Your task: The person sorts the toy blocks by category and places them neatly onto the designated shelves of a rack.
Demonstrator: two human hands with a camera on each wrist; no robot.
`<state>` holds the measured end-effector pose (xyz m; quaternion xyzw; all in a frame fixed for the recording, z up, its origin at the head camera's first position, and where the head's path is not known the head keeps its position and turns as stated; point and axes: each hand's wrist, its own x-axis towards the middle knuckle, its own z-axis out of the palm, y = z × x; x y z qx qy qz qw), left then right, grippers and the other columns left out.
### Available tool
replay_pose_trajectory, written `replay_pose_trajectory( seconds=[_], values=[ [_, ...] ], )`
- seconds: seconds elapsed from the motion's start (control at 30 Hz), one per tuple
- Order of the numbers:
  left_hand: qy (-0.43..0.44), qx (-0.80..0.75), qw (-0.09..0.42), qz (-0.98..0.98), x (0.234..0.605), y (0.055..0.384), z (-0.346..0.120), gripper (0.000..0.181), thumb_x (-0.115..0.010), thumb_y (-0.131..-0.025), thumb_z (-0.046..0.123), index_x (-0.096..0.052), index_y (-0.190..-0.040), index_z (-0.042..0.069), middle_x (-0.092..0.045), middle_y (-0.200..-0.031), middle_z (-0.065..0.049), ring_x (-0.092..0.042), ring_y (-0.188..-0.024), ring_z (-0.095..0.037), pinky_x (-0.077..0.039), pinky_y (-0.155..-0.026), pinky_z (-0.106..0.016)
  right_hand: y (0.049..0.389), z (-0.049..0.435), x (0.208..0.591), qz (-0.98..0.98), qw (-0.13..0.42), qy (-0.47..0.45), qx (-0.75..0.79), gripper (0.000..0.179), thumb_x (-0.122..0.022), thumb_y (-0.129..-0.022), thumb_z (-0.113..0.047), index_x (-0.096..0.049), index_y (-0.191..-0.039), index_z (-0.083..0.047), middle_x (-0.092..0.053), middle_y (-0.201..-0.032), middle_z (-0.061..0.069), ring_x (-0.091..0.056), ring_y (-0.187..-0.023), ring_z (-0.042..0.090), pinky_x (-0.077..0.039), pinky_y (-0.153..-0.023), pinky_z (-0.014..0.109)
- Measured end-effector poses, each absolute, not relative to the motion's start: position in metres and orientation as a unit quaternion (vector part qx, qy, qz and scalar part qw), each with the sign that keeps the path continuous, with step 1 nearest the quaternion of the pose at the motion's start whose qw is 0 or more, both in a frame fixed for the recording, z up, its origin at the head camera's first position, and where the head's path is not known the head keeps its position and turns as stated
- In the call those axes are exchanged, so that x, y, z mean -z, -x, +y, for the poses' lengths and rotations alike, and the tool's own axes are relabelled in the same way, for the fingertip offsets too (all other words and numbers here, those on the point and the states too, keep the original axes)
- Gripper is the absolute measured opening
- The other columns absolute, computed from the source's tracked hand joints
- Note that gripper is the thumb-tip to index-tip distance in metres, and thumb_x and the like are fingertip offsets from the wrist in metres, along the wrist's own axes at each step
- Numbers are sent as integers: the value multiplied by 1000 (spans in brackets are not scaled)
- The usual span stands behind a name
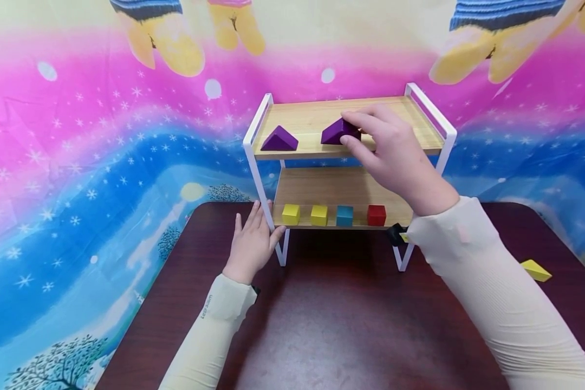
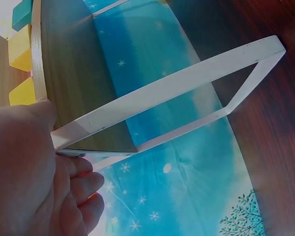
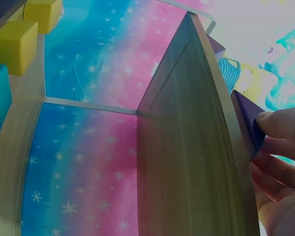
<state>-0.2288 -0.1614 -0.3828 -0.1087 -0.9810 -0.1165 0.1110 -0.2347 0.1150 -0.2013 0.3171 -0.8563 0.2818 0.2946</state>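
Observation:
My right hand (image 1: 387, 146) pinches a purple triangular block (image 1: 338, 131) between thumb and fingers at the front of the upper shelf board (image 1: 297, 115). In the right wrist view, that block sits right against the board's top face. A second purple triangular block (image 1: 279, 140) rests on the same board, farther left. My left hand (image 1: 253, 241) grips the left post of the two-tier shelf rack (image 1: 258, 181) at the lower board. Its thumb lies at the front edge and its fingers on the outer side, as the left wrist view shows.
Along the lower board's front stand two yellow cubes (image 1: 291, 214), a blue cube (image 1: 344, 215) and a red cube (image 1: 376, 215). A yellow block (image 1: 536, 270) lies on the dark table (image 1: 322, 325) at right. A patterned cloth (image 1: 102, 162) hangs behind the rack.

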Motion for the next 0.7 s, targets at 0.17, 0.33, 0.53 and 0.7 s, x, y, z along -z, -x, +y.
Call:
replay_pose_trajectory(
  seconds=[0.17,0.33,0.53,0.7],
  values=[
    [109,119,113,-980,383,229,-161,72,-42,-107,51,-25,-161,7,-25,-166,-9,-16,-155,-26,-4,-121,-61,238,112,202,-861,283,-319,-279,46,-68,-98,-14,-59,-142,-5,-62,-128,16,-59,-119,27,-53,-99,46],
    [107,122,110,-981,382,229,-162,72,-42,-107,51,-25,-161,8,-24,-166,-9,-11,-156,-24,-2,-122,-60,240,110,202,-862,280,-321,-274,45,-68,-98,-14,-60,-141,-4,-62,-126,16,-59,-117,27,-54,-98,46],
    [107,123,105,-981,382,229,-161,72,-42,-106,51,-24,-162,9,-23,-166,-8,-8,-156,-22,-1,-122,-59,241,109,202,-865,276,-322,-269,45,-69,-98,-14,-60,-141,-3,-62,-125,17,-59,-116,28,-54,-96,46],
    [105,122,100,-982,382,229,-162,73,-41,-106,53,-22,-162,10,-22,-166,-7,-11,-156,-23,-1,-122,-59,241,108,202,-867,270,-323,-267,45,-69,-98,-13,-60,-140,-2,-62,-123,17,-59,-114,28,-55,-95,47]
  ],
)
